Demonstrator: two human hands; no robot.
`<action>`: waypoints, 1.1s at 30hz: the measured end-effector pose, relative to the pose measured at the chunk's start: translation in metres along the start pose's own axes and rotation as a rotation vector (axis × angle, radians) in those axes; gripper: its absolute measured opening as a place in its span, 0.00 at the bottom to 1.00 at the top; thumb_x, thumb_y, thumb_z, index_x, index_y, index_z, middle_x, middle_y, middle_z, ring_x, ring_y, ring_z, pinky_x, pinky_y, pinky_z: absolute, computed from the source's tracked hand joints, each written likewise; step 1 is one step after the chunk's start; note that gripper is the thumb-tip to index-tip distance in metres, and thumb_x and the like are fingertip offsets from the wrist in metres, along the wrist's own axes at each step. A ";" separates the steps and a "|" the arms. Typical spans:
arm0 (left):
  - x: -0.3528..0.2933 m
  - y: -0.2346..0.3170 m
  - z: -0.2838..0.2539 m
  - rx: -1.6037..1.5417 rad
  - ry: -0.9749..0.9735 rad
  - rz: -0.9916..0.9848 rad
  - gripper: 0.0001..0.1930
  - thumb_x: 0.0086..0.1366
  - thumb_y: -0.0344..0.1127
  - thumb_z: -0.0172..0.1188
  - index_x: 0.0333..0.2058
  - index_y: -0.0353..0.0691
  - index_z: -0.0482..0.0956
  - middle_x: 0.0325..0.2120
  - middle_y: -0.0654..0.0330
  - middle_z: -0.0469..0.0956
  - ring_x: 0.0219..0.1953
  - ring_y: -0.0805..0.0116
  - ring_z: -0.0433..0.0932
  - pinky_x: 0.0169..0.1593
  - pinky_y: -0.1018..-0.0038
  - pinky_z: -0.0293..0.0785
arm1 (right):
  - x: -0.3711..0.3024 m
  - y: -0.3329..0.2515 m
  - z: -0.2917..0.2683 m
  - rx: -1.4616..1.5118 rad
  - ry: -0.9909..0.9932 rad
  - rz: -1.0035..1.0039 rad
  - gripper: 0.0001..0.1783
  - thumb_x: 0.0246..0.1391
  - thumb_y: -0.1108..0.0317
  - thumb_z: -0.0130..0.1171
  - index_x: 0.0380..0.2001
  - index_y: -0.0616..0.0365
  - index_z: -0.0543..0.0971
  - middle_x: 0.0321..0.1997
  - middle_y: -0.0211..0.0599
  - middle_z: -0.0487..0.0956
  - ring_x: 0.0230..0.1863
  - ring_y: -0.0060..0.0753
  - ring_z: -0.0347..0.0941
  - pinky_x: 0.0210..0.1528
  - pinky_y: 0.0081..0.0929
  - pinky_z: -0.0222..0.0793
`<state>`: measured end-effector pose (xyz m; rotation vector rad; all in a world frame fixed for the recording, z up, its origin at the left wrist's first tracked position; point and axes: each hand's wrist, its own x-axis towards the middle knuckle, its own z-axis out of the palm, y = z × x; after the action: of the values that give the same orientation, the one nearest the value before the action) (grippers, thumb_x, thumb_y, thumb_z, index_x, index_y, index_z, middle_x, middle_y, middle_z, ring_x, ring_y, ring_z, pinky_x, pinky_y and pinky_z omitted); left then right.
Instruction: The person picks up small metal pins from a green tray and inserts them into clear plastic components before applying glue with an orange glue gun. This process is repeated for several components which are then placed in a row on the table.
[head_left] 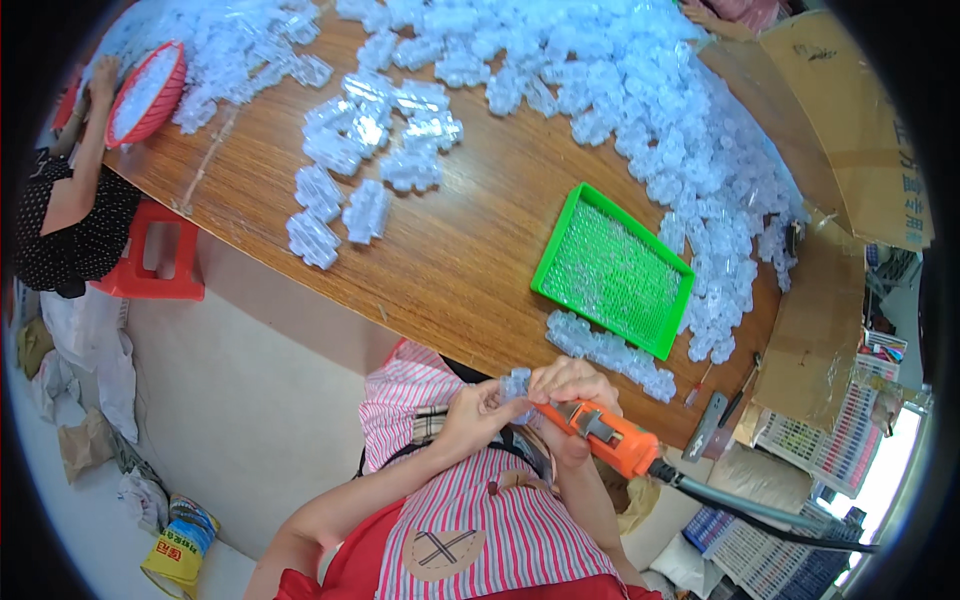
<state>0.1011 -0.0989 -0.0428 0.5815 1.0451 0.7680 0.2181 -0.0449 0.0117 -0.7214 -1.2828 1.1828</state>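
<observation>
Left hand [475, 412] pinching a small clear plastic piece [516, 384] at chest height, just inboard of the near table edge [420, 335]; right hand [568, 385] wrapped around the orange power tool [600, 432], nose touching or nearly touching the piece from the right. Tool axis running down-right toward its hose [760, 515], so approach is leftward. Green tray [612, 270] near ahead-right, bare wood between; clear parts heaped beyond.

An orange tool [608, 434], a green tray [560, 282], a red basket [176, 62], pale-blue clear parts [640, 80], and a pink-striped apron [500, 520].
</observation>
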 end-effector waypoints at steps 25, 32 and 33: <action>0.051 0.123 -0.014 1.366 0.415 0.884 0.12 0.54 0.31 0.63 0.38 0.41 0.76 0.40 0.52 0.71 0.46 0.50 0.66 0.50 0.60 0.64 | 0.015 -0.047 -0.077 -0.205 0.547 -0.101 0.35 0.50 0.33 0.51 0.37 0.59 0.68 0.21 0.35 0.69 0.20 0.28 0.66 0.24 0.27 0.64; 0.064 0.065 0.034 1.361 0.061 0.917 0.17 0.49 0.38 0.66 0.39 0.44 0.77 0.36 0.61 0.72 0.43 0.58 0.68 0.46 0.66 0.67 | 0.018 -0.048 -0.069 -0.111 0.502 -0.058 0.34 0.49 0.38 0.57 0.37 0.64 0.67 0.22 0.35 0.71 0.22 0.27 0.68 0.26 0.28 0.69; 0.064 0.062 0.035 1.411 0.093 0.872 0.19 0.48 0.39 0.66 0.40 0.44 0.76 0.37 0.61 0.72 0.44 0.58 0.68 0.46 0.65 0.67 | 0.015 -0.048 -0.068 -0.102 0.503 -0.052 0.35 0.48 0.37 0.58 0.36 0.63 0.67 0.21 0.34 0.71 0.22 0.27 0.68 0.26 0.27 0.69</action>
<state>0.1344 -0.0130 -0.0170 2.3267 1.3295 0.6796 0.2934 -0.0314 0.0469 -0.9818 -0.9345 0.8249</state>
